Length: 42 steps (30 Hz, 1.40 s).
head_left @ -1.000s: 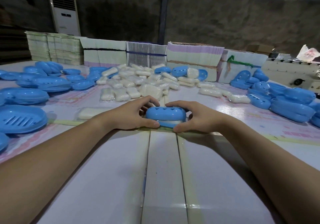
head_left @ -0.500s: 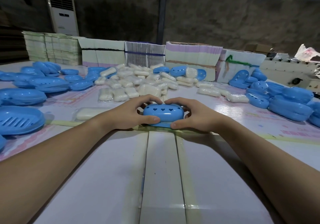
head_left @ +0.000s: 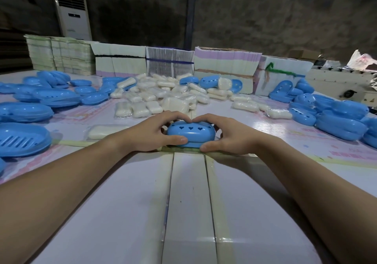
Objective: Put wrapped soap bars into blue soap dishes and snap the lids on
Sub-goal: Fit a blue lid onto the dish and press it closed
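Observation:
A closed blue soap dish [head_left: 190, 134] with three heart holes in its lid sits on the table in front of me. My left hand [head_left: 152, 133] grips its left end, thumb along the front edge, fingers curled over the back. My right hand [head_left: 228, 137] grips the right end the same way. No soap shows through the seam. A single wrapped soap bar [head_left: 104, 131] lies just left of my left wrist. A heap of wrapped soap bars [head_left: 163, 96] lies behind the dish.
Open blue dish bases [head_left: 21, 139] and stacked blue parts [head_left: 49, 96] fill the left side. More blue lids and dishes [head_left: 336, 115] pile on the right. Bundles of flat cartons [head_left: 171, 64] line the back. A white machine [head_left: 342, 82] stands far right.
The lid has come down onto the base: the white soap visible in the gap a second ago is now hidden. Both hands have closed in tighter around the dish.

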Tool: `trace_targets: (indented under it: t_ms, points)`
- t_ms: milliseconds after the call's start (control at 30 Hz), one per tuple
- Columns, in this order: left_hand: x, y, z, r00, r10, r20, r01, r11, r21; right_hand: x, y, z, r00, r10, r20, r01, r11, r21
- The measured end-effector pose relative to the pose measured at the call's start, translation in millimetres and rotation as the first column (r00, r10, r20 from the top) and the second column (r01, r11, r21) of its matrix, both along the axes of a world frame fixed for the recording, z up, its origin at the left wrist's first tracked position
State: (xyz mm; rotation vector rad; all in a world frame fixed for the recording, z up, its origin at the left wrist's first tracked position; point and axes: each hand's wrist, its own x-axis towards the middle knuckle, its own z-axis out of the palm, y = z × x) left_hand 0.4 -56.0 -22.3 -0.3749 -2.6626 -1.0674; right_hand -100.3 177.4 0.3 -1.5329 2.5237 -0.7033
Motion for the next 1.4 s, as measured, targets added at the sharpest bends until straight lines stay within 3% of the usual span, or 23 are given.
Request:
trace_targets:
  t_ms: [233, 467, 600, 900, 1133, 1400]
  points:
    - [-2, 3, -2, 1.000, -0.003, -0.020, 0.002, 0.999, -0.037, 0, 1, 0, 1.000, -0.021, 0.013, 0.021, 0.999, -0.047]
    - [-2, 8, -4, 1.000, -0.022, 0.020, 0.025, 0.986, -0.166, -5, 13, 3, 0.978, 0.029, 0.205, -0.011, 0.996, -0.090]
    - [-1, 4, -3, 0.999, -0.037, 0.002, 0.037, 0.990, -0.133, -3, 11, 5, 0.992, 0.004, 0.126, 0.006, 0.997, -0.080]
    - [-1, 6, -3, 0.999, 0.008, -0.041, -0.017, 0.975, -0.220, -8, 7, 1, 0.997, 0.015, 0.077, -0.009, 0.997, -0.082]
    - [-3, 6, 2, 0.999, 0.030, 0.028, -0.026, 0.990, -0.141, -3, -4, -6, 0.998, 0.001, -0.067, -0.009, 0.992, -0.129]
    - [-4, 5, -3, 0.999, 0.027, 0.024, -0.025, 0.998, -0.061, 0, -7, -6, 0.999, 0.015, -0.037, -0.024, 0.970, -0.242]
